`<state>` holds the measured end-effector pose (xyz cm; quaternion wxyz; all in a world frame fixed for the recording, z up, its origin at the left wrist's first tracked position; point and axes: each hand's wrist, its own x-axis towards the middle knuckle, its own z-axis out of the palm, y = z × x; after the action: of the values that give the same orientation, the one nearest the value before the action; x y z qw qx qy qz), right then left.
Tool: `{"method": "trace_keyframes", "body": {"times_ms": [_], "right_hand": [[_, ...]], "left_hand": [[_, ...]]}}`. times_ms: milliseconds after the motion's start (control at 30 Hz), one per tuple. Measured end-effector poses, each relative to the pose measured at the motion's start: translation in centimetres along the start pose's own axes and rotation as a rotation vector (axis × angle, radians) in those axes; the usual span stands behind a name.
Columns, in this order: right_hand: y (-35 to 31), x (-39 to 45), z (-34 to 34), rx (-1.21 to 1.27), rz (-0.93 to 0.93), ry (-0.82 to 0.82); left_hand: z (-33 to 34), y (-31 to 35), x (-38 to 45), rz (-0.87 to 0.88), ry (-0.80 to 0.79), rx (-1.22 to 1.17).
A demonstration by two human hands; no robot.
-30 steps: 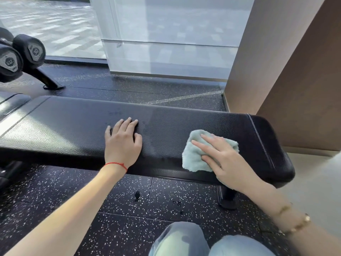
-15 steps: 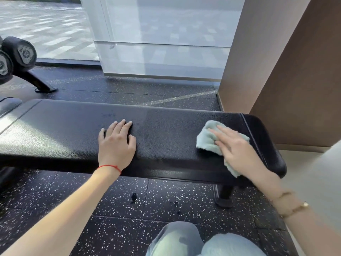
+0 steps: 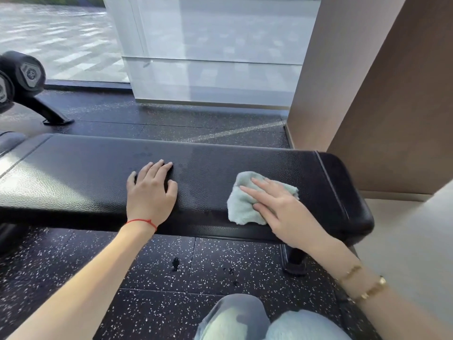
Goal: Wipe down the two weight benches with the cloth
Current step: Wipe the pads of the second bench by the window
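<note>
A person crouched at a gym's window wall wipes a black padded bench point(image 3: 85, 182), knees in pale jeans point(image 3: 245, 320) at the frame's lower edge. At far left, two round-headed dumbbells point(image 3: 27, 72) sit on an angled black stand, and a sliver of a second pad point(image 3: 9, 141) shows at the bench's left end; whether that is the other bench cannot be told. The left hand point(image 3: 150, 192), a red string point(image 3: 142, 221) at its wrist, lies flat and open on the pebbled vinyl, fingers straight, bracing the body. To its right, the right hand point(image 3: 282, 207), gold bracelets point(image 3: 362, 283) on the forearm, presses flat, fingers extended, on the crumpled pale-green cloth point(image 3: 242, 207) near the bench's right end, short of the stitched seam point(image 3: 331, 185) where the pad rounds off.

The step in hand appears to be the right end of the top. It would be done best with an even palm over the terry cloth, overlapping passes running the length of the pad, and care to work into the seam and down the rolled front edge, where grained leatherette holds grime. The cloth looks thick, soft and bunched; spreading it flatter would cover more. Below, speckled rubber floor tiles point(image 3: 147, 278) carry a few dark wet spots point(image 3: 175, 263).
</note>
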<state>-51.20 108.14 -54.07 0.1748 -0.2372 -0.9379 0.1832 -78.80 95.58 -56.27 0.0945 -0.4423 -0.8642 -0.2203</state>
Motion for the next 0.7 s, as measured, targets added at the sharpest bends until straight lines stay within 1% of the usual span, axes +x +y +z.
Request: {"method": "trace_keyframes", "body": {"times_ms": [100, 200, 233, 267, 333, 467, 533, 600, 700], "right_hand": [[3.7, -2.0, -2.4, -0.030, 0.144, 0.096], [7.7, 0.6, -4.1, -0.106, 0.319, 0.125], [8.3, 1.5, -4.1, -0.131, 0.356, 0.120], [8.7, 2.1, -3.9, -0.152, 0.368, 0.120], [8.3, 1.9, -3.3, -0.163, 0.336, 0.131], [5.4, -3.4, -3.1, -0.110, 0.276, 0.144], [4.4, -6.0, -3.4, -0.129, 0.266, 0.169], [4.2, -7.7, -3.5, -0.126, 0.314, 0.188], [5.3, -7.8, -3.7, -0.097, 0.354, 0.241]], "left_hand": [[-0.3, 0.0, 0.2, -0.011, -0.049, -0.020], [-0.6, 1.4, 0.3, -0.056, -0.050, -0.093], [-0.7, 2.4, 0.1, -0.042, -0.042, -0.118], [-0.7, 3.6, -0.2, -0.007, -0.036, -0.136], [-0.4, 6.2, -0.8, 0.086, -0.040, -0.159], [0.6, 10.4, -1.5, 0.205, -0.088, -0.164], [1.3, 11.6, -1.6, 0.242, -0.119, -0.149], [2.0, 12.2, -1.8, 0.252, -0.143, -0.122], [2.7, 12.4, -2.2, 0.258, -0.140, -0.050]]}}
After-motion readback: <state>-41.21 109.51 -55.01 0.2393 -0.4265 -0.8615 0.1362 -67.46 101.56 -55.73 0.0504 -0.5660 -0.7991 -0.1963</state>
